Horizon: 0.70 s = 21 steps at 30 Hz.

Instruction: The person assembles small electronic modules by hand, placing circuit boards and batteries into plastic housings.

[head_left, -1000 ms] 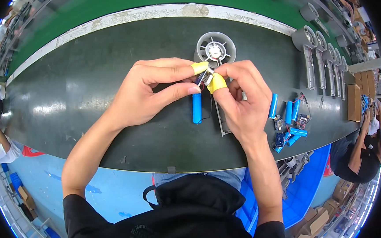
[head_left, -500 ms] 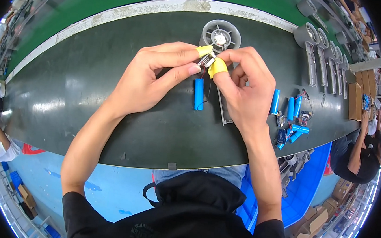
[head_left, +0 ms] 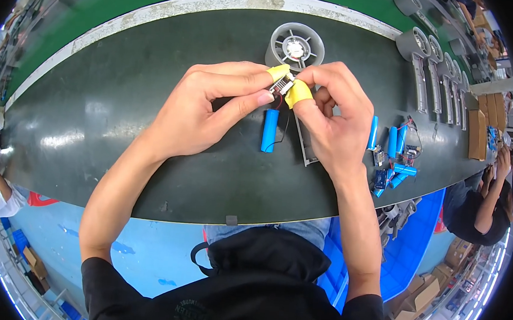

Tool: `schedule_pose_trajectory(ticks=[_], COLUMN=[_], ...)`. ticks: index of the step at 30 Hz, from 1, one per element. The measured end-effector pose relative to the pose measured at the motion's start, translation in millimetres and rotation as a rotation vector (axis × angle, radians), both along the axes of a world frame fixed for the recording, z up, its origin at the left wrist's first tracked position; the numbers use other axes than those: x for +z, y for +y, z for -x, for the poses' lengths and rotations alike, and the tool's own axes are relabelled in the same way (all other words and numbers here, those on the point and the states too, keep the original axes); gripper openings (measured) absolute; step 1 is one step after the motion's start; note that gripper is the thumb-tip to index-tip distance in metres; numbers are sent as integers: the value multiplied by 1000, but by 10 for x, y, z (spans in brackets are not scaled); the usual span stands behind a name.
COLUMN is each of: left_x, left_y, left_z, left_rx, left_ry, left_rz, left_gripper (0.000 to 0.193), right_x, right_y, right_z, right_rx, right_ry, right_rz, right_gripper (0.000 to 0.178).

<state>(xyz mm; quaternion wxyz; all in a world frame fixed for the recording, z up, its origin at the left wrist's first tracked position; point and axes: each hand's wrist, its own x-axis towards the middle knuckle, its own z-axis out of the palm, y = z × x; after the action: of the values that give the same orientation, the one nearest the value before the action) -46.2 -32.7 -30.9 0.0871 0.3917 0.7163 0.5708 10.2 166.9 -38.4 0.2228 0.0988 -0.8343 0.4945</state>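
Observation:
My left hand [head_left: 207, 106] pinches a small circuit board [head_left: 281, 85] between thumb and a finger with a yellow cover. Against the board's right side my right hand [head_left: 334, 118] is closed, its thumb also in a yellow cover; fingers hide the spot where it grips. Thin wires run from the board down to a blue cylindrical battery [head_left: 269, 131] hanging or lying just below. Behind my hands is a grey round fan housing [head_left: 296, 45] with spokes. Its long open handle [head_left: 303, 139] passes partly hidden under my right hand.
Several blue batteries with wired boards [head_left: 401, 149] lie right of my right forearm. More grey fan housings [head_left: 414, 43] line the far right. A blue bin [head_left: 414, 245] with grey parts stands below the table edge. Cardboard boxes [head_left: 479, 134] and a co-worker [head_left: 482, 205] are at the right.
Both hands and the board have shifted very slightly right and down. The board has tilted, showing more of its face. My grip looks the same.

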Motion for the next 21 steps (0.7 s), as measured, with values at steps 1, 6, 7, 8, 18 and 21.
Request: schedule_pose_trajectory(ticks=[1, 6, 7, 8, 18, 21], left_x=[-6, -31, -31, -22, -68, -27], left_y=[4, 36, 33, 26, 15, 2], left_z=[4, -36, -40, -48, -49, -46], left_rx=[8, 47, 37, 39, 36, 41], left_ry=[61, 76, 47, 48, 55, 128], left_rz=[8, -13, -22, -24, 12, 60], left_gripper=[26, 22, 22, 22, 25, 26], right_x=[-13, -48, -39, -27, -47, -64], right_y=[-4, -18, -16, -13, -6, -9], right_z=[-5, -14, -17, -20, -32, -24], right_rx=[-2, -24, -23, -19, -8, -2], right_ry=[-1, 73, 73, 71, 157, 185], right_rz=[-1, -71, -72, -80, -171, -192], right_gripper=[21, 23, 23, 22, 26, 27])
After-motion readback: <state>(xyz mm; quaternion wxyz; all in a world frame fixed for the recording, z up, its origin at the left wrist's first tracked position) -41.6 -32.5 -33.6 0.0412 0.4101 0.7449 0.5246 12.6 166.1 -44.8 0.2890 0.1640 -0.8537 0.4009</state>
